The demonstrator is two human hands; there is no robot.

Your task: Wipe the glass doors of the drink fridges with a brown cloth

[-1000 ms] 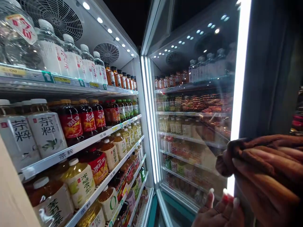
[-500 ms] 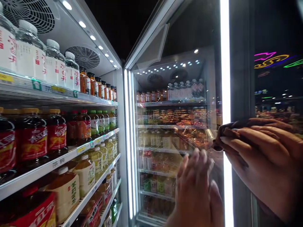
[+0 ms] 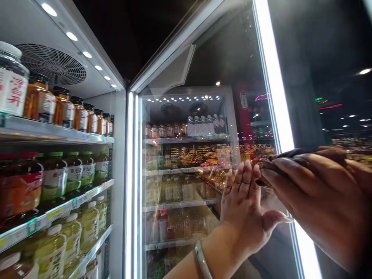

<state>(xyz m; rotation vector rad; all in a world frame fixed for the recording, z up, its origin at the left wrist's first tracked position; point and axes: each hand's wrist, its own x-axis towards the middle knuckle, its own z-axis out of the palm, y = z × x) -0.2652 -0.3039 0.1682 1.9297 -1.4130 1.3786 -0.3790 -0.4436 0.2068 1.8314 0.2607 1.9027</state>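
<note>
My left hand [image 3: 242, 209], with a metal bangle [image 3: 201, 257] on its wrist, lies flat on the glass door [image 3: 180, 186], fingers up and together, thumb stretched to the right. Beside it, my right hand [image 3: 316, 193] is wrapped over a dark, bunched cloth [image 3: 270, 162]. That cloth is at the glass near the door's bright light strip [image 3: 279, 97]. Most of the cloth is hidden under the fingers. The door stands swung open from a lit drinks fridge and reflects the shelves of bottles.
At the left, fridge shelves [image 3: 55, 128] hold amber bottles [image 3: 62, 106], green-labelled bottles [image 3: 74, 170] and pale yellow bottles [image 3: 72, 232]. A round fan grille [image 3: 54, 64] sits in the fridge ceiling. Beyond the door are a dark background and coloured lights.
The view has turned to the right. My left hand, blurred and lower before, is now higher and flat on the glass with its bangle showing. My right hand keeps the cloth.
</note>
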